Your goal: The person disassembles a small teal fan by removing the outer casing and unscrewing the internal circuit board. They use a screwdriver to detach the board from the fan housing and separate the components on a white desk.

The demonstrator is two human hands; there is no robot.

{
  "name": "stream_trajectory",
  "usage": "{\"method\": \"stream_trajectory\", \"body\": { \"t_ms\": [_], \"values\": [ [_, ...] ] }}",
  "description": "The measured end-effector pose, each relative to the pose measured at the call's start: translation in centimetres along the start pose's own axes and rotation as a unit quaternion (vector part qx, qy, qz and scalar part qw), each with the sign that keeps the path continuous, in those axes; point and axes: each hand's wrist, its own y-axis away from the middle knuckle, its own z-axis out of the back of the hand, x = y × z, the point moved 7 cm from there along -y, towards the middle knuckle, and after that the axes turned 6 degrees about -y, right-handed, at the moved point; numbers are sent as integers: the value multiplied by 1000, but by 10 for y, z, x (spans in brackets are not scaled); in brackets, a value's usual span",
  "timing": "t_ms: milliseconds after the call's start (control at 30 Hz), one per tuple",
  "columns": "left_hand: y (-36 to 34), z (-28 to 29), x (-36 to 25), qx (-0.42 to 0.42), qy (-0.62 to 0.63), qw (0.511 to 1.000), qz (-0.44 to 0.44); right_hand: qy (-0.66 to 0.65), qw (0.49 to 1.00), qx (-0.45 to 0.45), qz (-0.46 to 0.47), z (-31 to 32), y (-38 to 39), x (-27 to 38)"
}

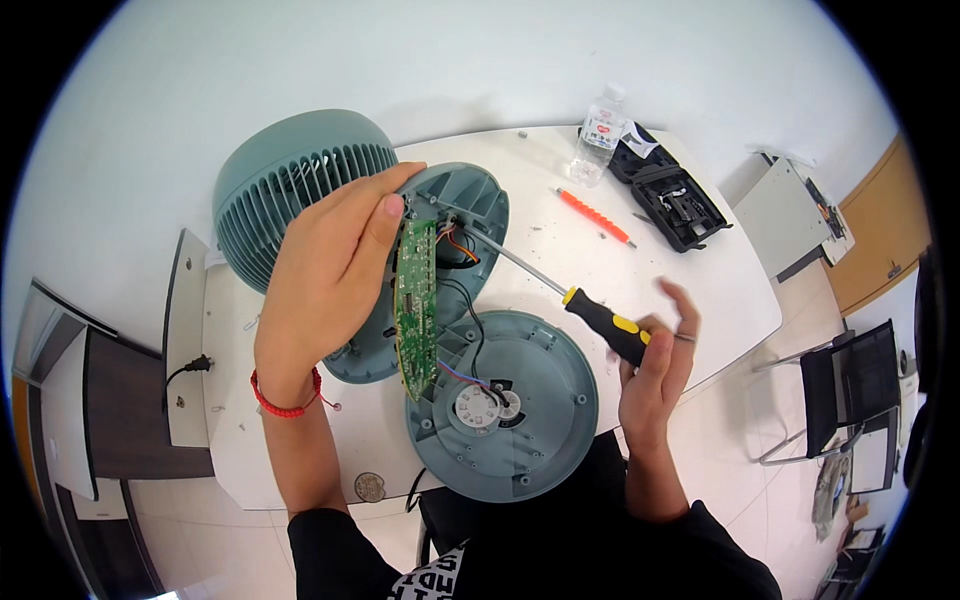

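My left hand [335,265] grips the upper edge of a grey-green plastic fan housing [475,190], thumb on top and the other fingers largely hidden. A green circuit board [415,310] stands out of this housing with coloured wires beside it. In my right hand [660,370] is the black and yellow handle of a screwdriver [605,320]; thumb and a finger pinch it, while another finger is raised and blurred. The screwdriver's tip reaches into the housing near the wires. Below lies a round grey-green base [540,430] with a white motor [477,408], joined to the board by wires.
A slatted fan head [300,190] stands at the back left. Toward the back right are a clear water bottle [598,140], an orange-red stick [597,217] and an open black tool case [680,205]. Small bits lie on the white table [690,310]. A black chair [850,375] stands farther right.
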Motion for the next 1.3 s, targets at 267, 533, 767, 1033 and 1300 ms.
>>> {"method": "stream_trajectory", "body": {
  "t_ms": [267,533,767,1033,1300],
  "values": [
    [-1,-1,0,-15,8,1000,-11,-85,994,-9,72,-6,0,7],
    [1,1,0,-24,8,1000,-8,4,1000,-20,17,4,2,-9],
    [1,1,2,-12,8,1000,1,-106,993,45,-38,4,4,-11],
    [1,0,2,-5,-1,1000,3,-94,995,9,-13,-4,1,-2],
    [0,-2,1,3,15,1000,11,-105,987,-87,89,-15,11,0]
  ]
}}
